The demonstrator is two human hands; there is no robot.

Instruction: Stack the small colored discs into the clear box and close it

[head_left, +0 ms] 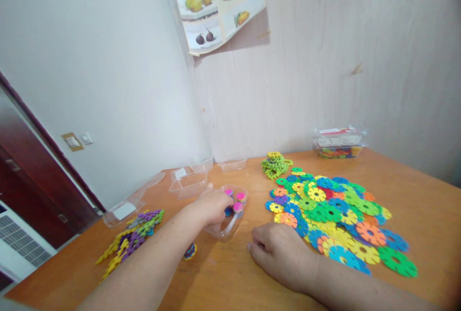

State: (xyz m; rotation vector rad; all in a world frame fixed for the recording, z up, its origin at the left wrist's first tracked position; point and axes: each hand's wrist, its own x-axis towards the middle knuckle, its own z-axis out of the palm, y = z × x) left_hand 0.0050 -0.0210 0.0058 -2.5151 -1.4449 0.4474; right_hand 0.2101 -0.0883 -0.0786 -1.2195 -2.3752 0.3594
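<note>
My left hand (213,206) reaches into a clear plastic box (230,232), fingers closed around a dark blue stack of small discs (227,212); its fingertips are partly hidden. Beside it in the box stand several stacks with pink tops (240,197). Another small disc stack (190,252) is on the table, close to my left forearm. My right hand (279,253) rests on the tabletop, loosely curled with nothing visible in it. Just beyond it spreads a big pile of notched plastic discs (324,212) in green, yellow, blue and orange.
Yellow, purple and green interlocked pieces (135,239) lie left of my forearm. Clear plastic containers (189,183) and a lid (126,209) sit at the back left. A green assembled shape (275,166) stands behind the pile, and a filled clear box (339,143) by the wall.
</note>
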